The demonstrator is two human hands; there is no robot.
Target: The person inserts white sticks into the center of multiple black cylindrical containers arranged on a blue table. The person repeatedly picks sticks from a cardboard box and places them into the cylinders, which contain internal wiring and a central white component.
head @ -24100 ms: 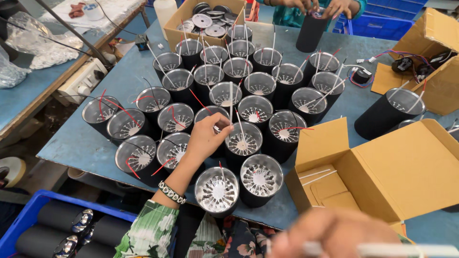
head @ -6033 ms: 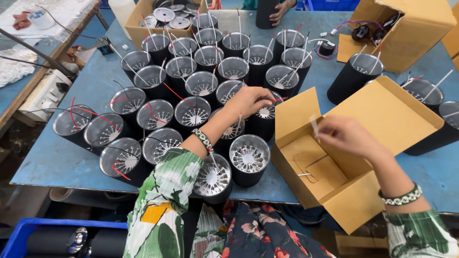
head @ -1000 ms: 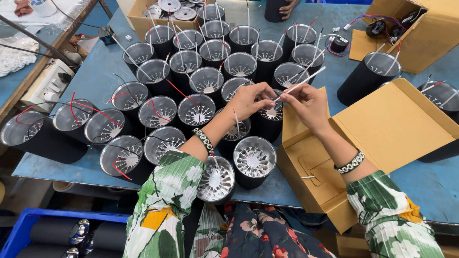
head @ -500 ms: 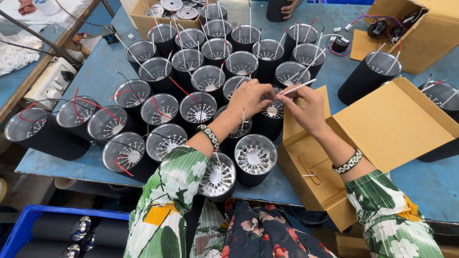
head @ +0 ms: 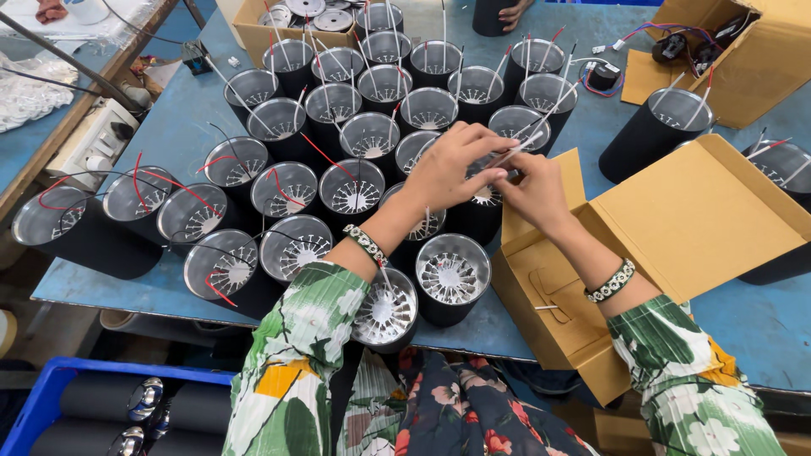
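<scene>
Several black cylindrical lamp housings (head: 454,279) with finned metal insides stand packed on a blue table (head: 177,135). Some carry red wires, others white sleeved wires. My left hand (head: 452,165) and my right hand (head: 532,190) meet over one housing (head: 483,203) in the middle of the group. Together they pinch a thin white sleeved wire (head: 524,148) that slants up to the right. An open brown cardboard box (head: 676,228) lies just right of my right hand, with a few thin white pieces inside.
Another open box (head: 743,51) with wired parts stands at the back right. A box of round metal parts (head: 296,13) is at the back. Another person's hand (head: 511,13) holds a black cylinder at the far edge. A blue crate (head: 51,405) with black tubes sits below left.
Both hands stay together over the same middle housing. The white wire has shifted slightly between the fingers; the view has moved a little.
</scene>
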